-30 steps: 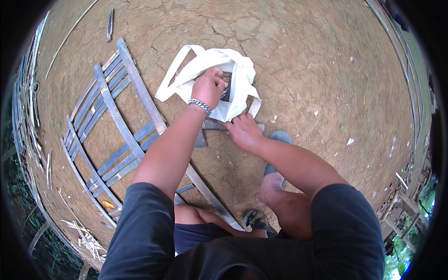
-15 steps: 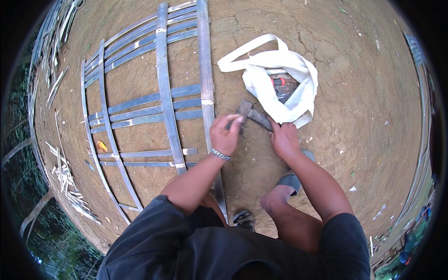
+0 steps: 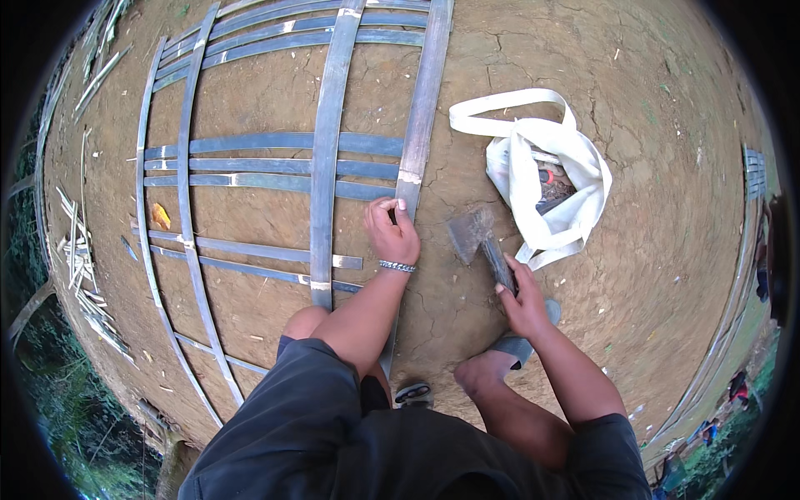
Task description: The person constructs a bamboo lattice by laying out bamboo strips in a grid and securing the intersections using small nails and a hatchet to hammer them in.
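Observation:
My right hand (image 3: 525,302) is wrapped round the dark handle of a hatchet (image 3: 497,262). Its broad, worn metal head points away from me, over the bare soil. My left hand (image 3: 393,233), with a chain bracelet at the wrist, is closed in a pinch. Its fingertips are at the edge of the wide right-hand slat (image 3: 412,154) of a lattice on the ground; whatever they pinch is too small or hidden to make out. Dark split-bamboo strips (image 3: 275,165) cross the long uprights, such as the broad slat (image 3: 327,150) to the left.
A white cloth bag (image 3: 587,212) with a strap lies beyond the hatchet, with a red-and-black tool (image 3: 547,177) inside. Pale bamboo offcuts (image 3: 83,258) are scattered at the far left. A yellow leaf (image 3: 161,217) rests within the lattice. My sandalled feet (image 3: 414,393) are close by.
My right hand has lifted the hatchet and drawn it nearer to me, away from the bag. My left hand has moved off the hatchet head to the slat. The view has shifted left.

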Available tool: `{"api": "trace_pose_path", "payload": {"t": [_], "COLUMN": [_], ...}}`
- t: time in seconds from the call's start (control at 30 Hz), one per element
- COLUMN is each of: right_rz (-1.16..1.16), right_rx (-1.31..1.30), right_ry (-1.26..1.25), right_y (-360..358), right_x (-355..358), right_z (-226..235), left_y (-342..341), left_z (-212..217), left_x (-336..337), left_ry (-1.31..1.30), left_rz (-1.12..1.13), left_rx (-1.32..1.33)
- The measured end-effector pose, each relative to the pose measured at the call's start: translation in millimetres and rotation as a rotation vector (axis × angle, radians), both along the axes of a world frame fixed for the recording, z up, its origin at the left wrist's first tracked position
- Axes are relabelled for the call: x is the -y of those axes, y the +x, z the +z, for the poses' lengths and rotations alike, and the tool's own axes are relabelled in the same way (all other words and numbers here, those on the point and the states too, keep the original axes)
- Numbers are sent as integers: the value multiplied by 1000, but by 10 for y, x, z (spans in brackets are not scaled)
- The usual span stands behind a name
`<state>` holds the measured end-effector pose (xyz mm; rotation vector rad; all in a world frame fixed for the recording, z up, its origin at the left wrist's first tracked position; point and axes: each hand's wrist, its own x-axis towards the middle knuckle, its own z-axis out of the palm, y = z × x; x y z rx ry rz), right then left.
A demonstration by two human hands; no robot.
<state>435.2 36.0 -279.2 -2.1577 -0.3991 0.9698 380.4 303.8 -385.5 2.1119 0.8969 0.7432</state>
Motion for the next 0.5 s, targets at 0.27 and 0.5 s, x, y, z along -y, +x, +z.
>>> {"api": "trace_pose_path", "payload": {"t": [0.27, 0.5], "right_rz": [-431, -418], "right_rx": [-674, -559], "right_ry": [275, 401], "right_y": [-190, -156], "right_x": [-363, -708], "right_z": [213, 233], "left_y": [25, 44], "left_z": [29, 103], "left_x": [13, 10], "left_ry": [29, 16], "left_rz": [12, 45], "left_rx": [1, -20]}}
